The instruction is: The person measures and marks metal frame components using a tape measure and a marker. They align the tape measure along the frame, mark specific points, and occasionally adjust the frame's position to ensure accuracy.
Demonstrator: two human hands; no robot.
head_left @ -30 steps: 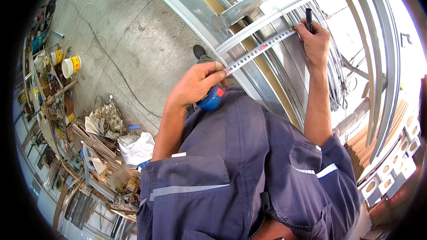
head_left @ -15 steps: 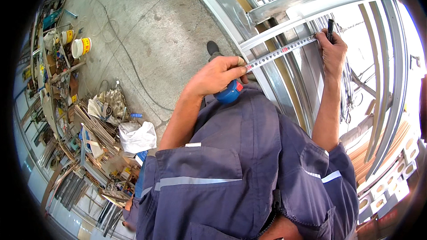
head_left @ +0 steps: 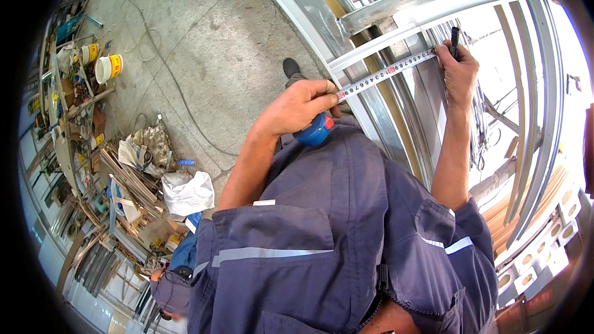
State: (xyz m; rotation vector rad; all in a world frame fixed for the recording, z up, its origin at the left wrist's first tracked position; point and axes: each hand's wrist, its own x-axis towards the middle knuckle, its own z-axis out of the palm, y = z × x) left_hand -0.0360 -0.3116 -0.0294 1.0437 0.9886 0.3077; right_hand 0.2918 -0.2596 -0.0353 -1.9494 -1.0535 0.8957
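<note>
A white tape measure (head_left: 374, 78) is drawn out between my two hands over the metal frame (head_left: 352, 96). My left hand (head_left: 303, 105) pinches the blade near the frame's near-left edge, with the blue and red tape case (head_left: 314, 132) hanging just below the fingers. At the blade's far end, my right hand (head_left: 458, 71) grips the tip between thumb and finger. A black marker (head_left: 455, 42) stands upright in that same right hand. Beneath the tape run several parallel metal profiles (head_left: 405, 96), silver and tan.
Long curved-looking metal bars (head_left: 433, 3) cross the frame at upper right. On the concrete floor (head_left: 204, 37) lies a dark cable (head_left: 179, 102). White buckets (head_left: 109, 68), a white sack (head_left: 189, 193) and piled scrap strips (head_left: 130, 176) sit at left. Another person (head_left: 173, 287) is at lower left.
The view has shifted slightly, moving everything a little left in the picture. Both hands keep the tape stretched. The person at lower left has come further into view.
</note>
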